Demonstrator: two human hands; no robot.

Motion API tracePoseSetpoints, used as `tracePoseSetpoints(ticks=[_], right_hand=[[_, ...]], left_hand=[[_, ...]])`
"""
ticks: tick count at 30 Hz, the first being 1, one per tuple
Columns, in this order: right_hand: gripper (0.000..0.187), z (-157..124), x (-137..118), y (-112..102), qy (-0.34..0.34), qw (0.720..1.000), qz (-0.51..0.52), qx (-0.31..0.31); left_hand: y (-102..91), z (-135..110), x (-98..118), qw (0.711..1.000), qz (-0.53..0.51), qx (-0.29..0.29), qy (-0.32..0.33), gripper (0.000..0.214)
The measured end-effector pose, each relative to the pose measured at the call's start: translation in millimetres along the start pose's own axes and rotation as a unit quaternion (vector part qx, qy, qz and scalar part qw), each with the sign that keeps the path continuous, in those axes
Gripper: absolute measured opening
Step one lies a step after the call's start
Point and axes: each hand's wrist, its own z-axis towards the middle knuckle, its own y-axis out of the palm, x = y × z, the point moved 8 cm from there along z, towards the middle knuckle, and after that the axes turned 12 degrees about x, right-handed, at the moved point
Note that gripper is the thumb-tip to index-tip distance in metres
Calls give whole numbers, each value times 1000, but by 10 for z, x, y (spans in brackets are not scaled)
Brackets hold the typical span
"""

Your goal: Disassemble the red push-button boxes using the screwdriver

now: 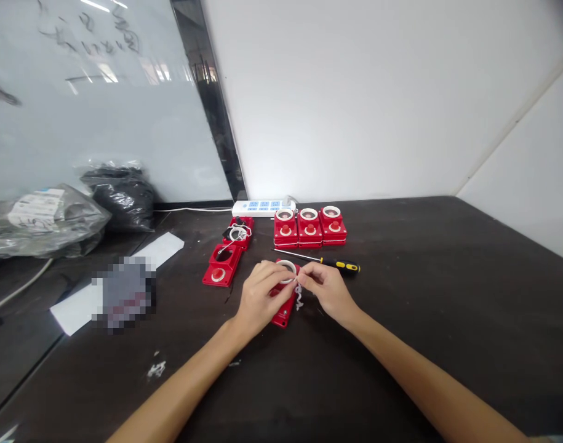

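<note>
Between my hands lies a red panel unit with a white ring set in its far end. My left hand curls over the unit's left side, its fingertips gathered at the ring's right edge. There my right hand meets it, thumb and index finger pinched together. A crinkled white strip hangs from the pinch, along the unit's right edge. The fingers cover part of the unit's middle. Just beyond lies a screwdriver with a black-and-yellow handle, its shaft pointing left.
Three red units with white rings stand farther back. At left are a red cover with a round hole and an opened red unit with wires. A power strip, plastic bags and white paper lie around; white scraps sit nearer.
</note>
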Motion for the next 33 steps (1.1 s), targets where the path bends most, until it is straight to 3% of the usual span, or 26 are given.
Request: tracePoseSetpoints(ticks=[10, 16, 24, 33], right_hand=[[20, -55, -132, 56, -49, 996, -66, -44], [22, -51, -155, 34, -59, 994, -87, -28], [21, 58, -144, -208, -53, 992, -76, 81], [8, 57, -103, -261, -52, 990, -87, 97]], left_hand=[[42, 11, -145, 984, -71, -49, -157, 2], [16, 27, -172, 985, -44, -62, -155, 3], [-61, 39, -230, 990, -24, -41, -131, 6], [-85, -50, -381, 983, -27, -36, -177, 22]])
